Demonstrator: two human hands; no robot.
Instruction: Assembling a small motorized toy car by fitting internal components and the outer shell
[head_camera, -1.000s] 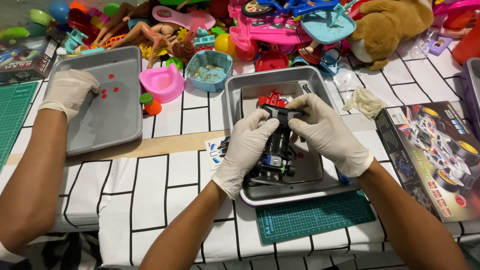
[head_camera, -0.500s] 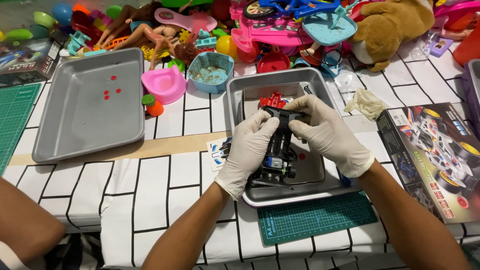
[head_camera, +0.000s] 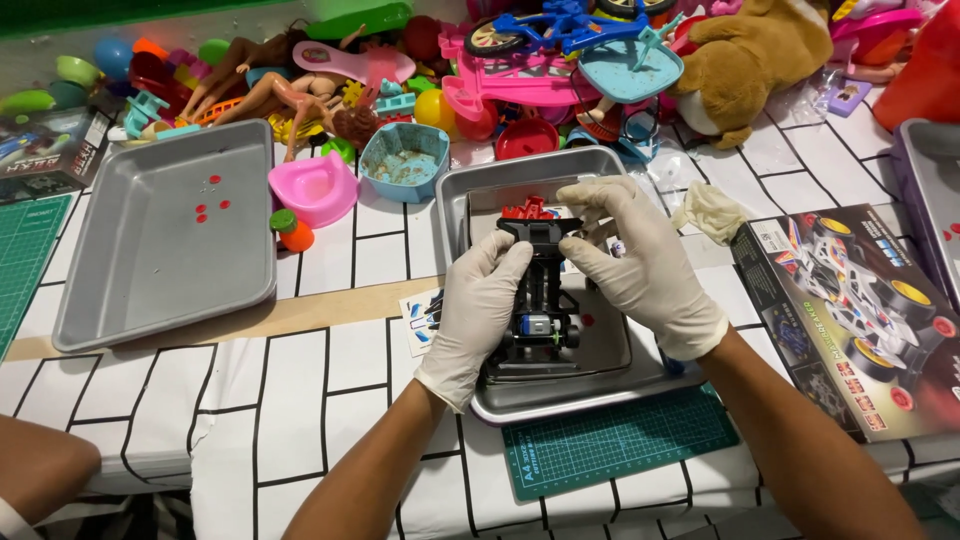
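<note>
Both gloved hands, left (head_camera: 478, 315) and right (head_camera: 640, 268), close their fingers around a black toy chassis (head_camera: 540, 300) over the near tray (head_camera: 480, 205). It looks light, stiff and brittle; best gripped along its sides.

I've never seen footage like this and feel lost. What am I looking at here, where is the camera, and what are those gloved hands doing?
The camera sits on a person's head and looks down at their own two hands; there is no machine. Both wear thin white gloves. The left hand and right hand together hold a small black toy car chassis with a little motor, over a grey metal tray. That tray rests on a white cloth with black grid lines and a green cutting mat. To the left lies a second grey metal tray holding small red bits. A heap of colourful plastic toys and a brown plush animal fill the far edge. A printed model car box lies at right.
</note>
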